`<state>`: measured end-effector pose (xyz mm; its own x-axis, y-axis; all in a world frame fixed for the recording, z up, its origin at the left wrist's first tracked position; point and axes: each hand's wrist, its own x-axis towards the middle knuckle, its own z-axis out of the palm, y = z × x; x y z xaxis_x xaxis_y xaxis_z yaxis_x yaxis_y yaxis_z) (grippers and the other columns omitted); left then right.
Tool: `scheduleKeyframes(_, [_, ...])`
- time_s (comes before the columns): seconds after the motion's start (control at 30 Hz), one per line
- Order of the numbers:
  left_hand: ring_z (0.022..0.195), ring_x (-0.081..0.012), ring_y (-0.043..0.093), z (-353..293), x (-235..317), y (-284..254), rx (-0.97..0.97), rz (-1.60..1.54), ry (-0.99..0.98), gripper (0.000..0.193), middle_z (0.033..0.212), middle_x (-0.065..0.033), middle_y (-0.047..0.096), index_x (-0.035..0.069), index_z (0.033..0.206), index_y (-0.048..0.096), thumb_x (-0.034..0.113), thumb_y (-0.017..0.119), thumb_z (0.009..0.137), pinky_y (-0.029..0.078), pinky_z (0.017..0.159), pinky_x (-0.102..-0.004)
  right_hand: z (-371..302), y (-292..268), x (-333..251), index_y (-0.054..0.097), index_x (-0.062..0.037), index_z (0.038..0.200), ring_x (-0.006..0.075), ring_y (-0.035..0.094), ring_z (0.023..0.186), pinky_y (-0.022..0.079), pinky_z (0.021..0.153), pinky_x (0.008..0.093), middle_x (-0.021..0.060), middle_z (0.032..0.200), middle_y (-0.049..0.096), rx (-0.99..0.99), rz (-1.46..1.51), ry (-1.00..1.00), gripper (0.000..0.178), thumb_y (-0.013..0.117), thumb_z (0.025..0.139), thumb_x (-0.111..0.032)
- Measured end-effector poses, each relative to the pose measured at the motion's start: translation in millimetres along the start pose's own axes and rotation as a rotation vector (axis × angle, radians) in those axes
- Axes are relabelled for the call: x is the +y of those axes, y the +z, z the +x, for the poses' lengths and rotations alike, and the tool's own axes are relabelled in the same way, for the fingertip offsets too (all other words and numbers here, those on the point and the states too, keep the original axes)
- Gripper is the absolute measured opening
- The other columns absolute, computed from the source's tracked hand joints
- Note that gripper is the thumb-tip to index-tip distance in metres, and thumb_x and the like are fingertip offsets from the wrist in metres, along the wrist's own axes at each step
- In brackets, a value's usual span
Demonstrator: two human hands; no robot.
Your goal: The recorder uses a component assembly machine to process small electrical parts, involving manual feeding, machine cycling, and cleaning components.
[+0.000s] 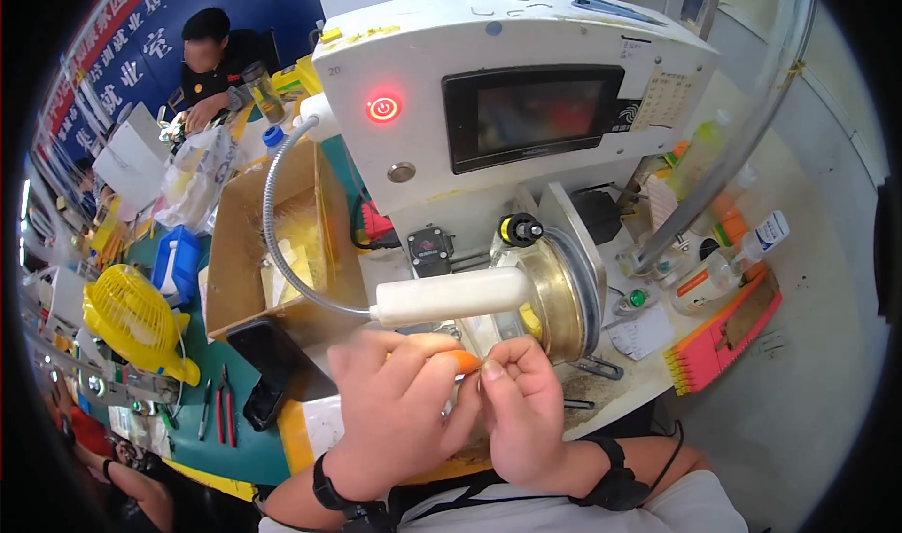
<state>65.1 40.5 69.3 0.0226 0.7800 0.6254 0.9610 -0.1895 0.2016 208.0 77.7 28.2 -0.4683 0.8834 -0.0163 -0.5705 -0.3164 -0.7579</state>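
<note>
One orange piece (462,360) is in the closed left hand (399,406), near the white tube (456,297); the right hand (522,406) pinches at its tip, on what I cannot tell. It seems a fine fingertip step, and the next move probably calls for steadiness

Wearer's hands (399,415) — two, one yellow fan (132,317)

Workshop, white machine (427,110) with a screen (536,115), red-handled pliers (221,415) on green bench (268,453), co-worker (249,58) beyond
</note>
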Motion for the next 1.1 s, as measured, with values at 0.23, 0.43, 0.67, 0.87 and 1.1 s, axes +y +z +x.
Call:
scheduleKeyframes(0.23, [0.091, -0.0223, 0.06, 3.3, -3.4, 6.0, 0.045, -0.01, 0.008, 0.02, 0.104, 0.0083, 0.073, 0.02, 0.087, 0.07, 0.02, 0.083, 0.072, 0.034, 0.08, -0.0429, 1.5, -7.1, -6.1, 0.052, -0.0021, 0.119, 0.0037, 0.057, 0.084, 0.047, 0.076, 0.0203, 0.0027, 0.098, 0.065, -0.036, -0.034, 0.068, 0.008, 0.052, 0.114, -0.008])
scheduleKeyframes(0.43, [0.087, -0.0227, 0.055, -1.7, -11.1, 19.7, 0.069, -0.21, 0.068, 0.022, 0.103, 0.0062, 0.077, 0.016, 0.085, 0.071, 0.008, 0.079, 0.067, 0.036, 0.083, -0.0388, -20.3, -11.9, -19.8, 0.049, -0.0035, 0.128, 0.004, 0.056, 0.08, 0.047, 0.072, 0.0199, 0.0008, 0.097, 0.061, -0.058, -0.141, 0.256, 0.02, 0.058, 0.111, -0.008])
scheduleKeyframes(0.67, [0.079, -0.0206, 0.049, -8.5, -17.2, 28.0, -0.031, -0.438, 0.066, 0.025, 0.099, 0.0089, 0.077, 0.017, 0.084, 0.069, 0.003, 0.076, 0.063, 0.033, 0.077, -0.0379, -27.7, -84.0, -40.5, 0.058, -0.0033, 0.119, 0.0125, 0.055, 0.065, 0.048, 0.064, 0.0297, 0.003, 0.092, 0.06, -0.343, -0.871, -0.546, 0.033, 0.075, 0.09, 0.0])
scheduleKeyframes(0.87, [0.08, -0.0197, 0.048, -13.3, -20.1, 30.2, 0.061, -0.434, 0.091, 0.025, 0.1, 0.0101, 0.077, 0.017, 0.083, 0.067, 0.004, 0.076, 0.063, 0.033, 0.077, -0.037, 8.6, -134.8, -135.4, 0.058, 0.0007, 0.123, 0.0226, 0.06, 0.095, 0.047, 0.088, 0.036, 0.016, 0.11, 0.062, 0.119, -0.993, -1.349, 0.025, 0.055, 0.103, -0.012])
scheduleKeyframes(1.1, [0.084, -0.0183, 0.05, -22.1, -20.6, 35.9, 0.159, -0.252, 0.161, 0.03, 0.108, 0.0126, 0.074, 0.024, 0.09, 0.07, 0.017, 0.082, 0.064, 0.033, 0.081, -0.0369, 57.1, -183.4, -209.2, 0.054, 0.0034, 0.145, 0.0229, 0.055, 0.13, 0.04, 0.115, 0.0367, 0.015, 0.137, 0.059, 0.874, -1.155, -1.227, 0.043, 0.054, 0.114, -0.027])
